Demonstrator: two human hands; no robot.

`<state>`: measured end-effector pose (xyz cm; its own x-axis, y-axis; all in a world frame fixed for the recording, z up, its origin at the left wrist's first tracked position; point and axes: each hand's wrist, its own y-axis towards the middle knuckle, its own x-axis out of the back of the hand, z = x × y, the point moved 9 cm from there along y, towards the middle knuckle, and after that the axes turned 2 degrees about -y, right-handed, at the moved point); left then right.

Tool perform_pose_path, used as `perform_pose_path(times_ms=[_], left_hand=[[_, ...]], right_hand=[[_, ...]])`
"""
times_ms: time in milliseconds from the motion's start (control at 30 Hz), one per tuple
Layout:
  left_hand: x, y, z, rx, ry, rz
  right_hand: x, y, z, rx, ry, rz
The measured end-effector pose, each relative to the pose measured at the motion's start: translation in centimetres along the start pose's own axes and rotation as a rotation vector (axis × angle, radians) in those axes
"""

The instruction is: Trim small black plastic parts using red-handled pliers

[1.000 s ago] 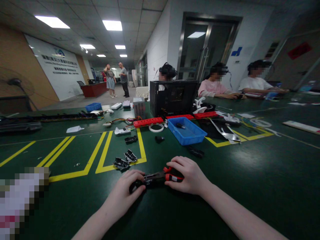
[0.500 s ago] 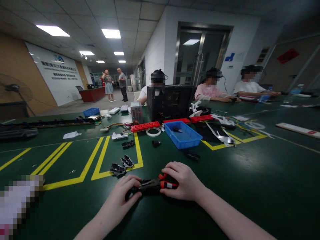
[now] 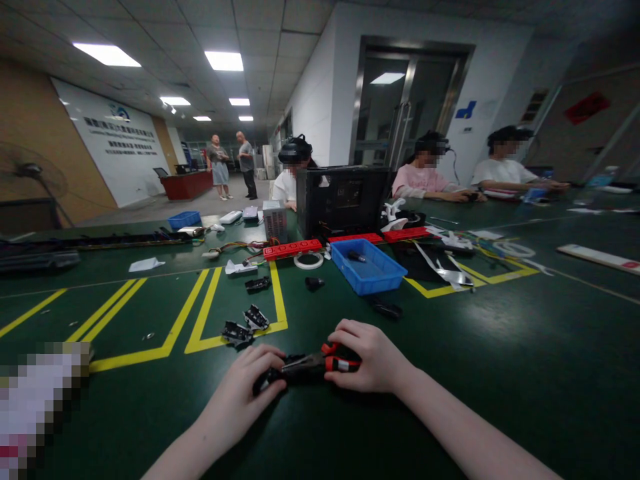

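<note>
Red-and-black-handled metal pliers [image 3: 320,363] lie low over the dark green counter [image 3: 500,373], held between the two hands, with the steel nose pointing towards the left fingers and the red grips buried under the right ones. The right hand [image 3: 373,357] comes in palm down, wrist low and forearm slanting in from the lower right, its fingers curled shut over the handles. The left hand [image 3: 245,387] reaches up from below with the wrist nearly straight, its fingers and thumb clamped on a small black plastic part [image 3: 270,380] that meets the tip of the pliers. Whether the nose actually bites the part is hidden behind the knuckles. The main risk, as I judge it, is a slip. The nose sits right against the left fingertips, so a hard squeeze or a twist that lets go suddenly could pinch or jab them. The part looks small and brittle, so too much force could crack it or fling it off across the counter. Just beyond the left fingers, two loose black plastic pieces [image 3: 237,331] rest on a yellow floor-tape line [image 3: 200,320], where a sweeping wrist could scatter them. Farther beyond the right fingers stands a blue plastic bin [image 3: 370,267], well apart.
</note>
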<state>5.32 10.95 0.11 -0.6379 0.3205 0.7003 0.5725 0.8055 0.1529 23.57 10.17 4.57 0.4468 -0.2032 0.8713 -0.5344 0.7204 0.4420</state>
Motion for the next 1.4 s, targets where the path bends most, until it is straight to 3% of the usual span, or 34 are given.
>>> perform_pose_path(times_ms=[467,933,1400], left_hand=[[0.4,0.0,-0.2,0.015,-0.042,-0.019],[0.8,-0.1,-1.2,0.014,-0.031,-0.031],[1.2,-0.2,-1.3,0.021,-0.086,-0.058]], right_hand=[[0.2,0.0,0.9,0.027,-0.029,-0.013],[-0.5,0.3,-0.1,-0.050,0.017,0.060],[0.1,0.2,-0.1,-0.041,-0.013,-0.004]])
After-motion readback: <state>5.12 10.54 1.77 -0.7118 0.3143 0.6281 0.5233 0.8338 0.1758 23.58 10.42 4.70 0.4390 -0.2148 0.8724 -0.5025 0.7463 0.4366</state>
